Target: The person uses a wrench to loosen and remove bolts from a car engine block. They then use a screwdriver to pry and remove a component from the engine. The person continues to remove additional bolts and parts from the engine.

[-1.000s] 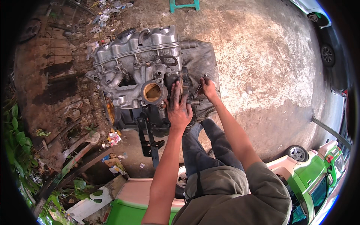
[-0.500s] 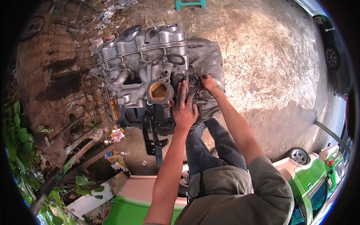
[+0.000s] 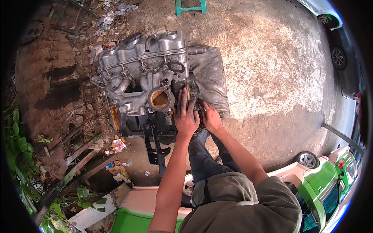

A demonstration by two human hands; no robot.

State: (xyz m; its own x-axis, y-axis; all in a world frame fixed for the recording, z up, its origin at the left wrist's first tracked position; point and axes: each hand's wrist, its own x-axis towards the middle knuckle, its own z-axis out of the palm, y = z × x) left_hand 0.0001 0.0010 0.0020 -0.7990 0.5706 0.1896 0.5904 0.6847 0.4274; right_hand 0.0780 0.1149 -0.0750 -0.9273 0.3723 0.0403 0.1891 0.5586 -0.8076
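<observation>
A greasy car engine [image 3: 145, 58] with a silver ribbed valve cover stands in front of me. Its round intake opening [image 3: 159, 99] faces up, brownish inside. My left hand [image 3: 186, 118] lies over the dark part right of that opening, fingers stretched forward and blackened with grease. Close beside it, my right hand [image 3: 211, 116] has its fingers bent in against the engine's right end. Whatever those fingertips grip is hidden. A loop-shaped dark ring [image 3: 176, 67] sits just beyond my left fingertips. Below the engine's near side juts a black metal bracket [image 3: 157, 149].
Under the engine's right side spreads a grey sheet [image 3: 211, 77]. A teal stool [image 3: 190, 7] stands at the far edge. Litter [image 3: 118, 145], planks and plants lie left. Behind me are a green and pink car [image 3: 132, 217] and another green car [image 3: 316, 182].
My right hand has come nearer, down toward my left hand. The thin metal piece that stuck up from its fingers no longer shows. My left hand remains on the engine.
</observation>
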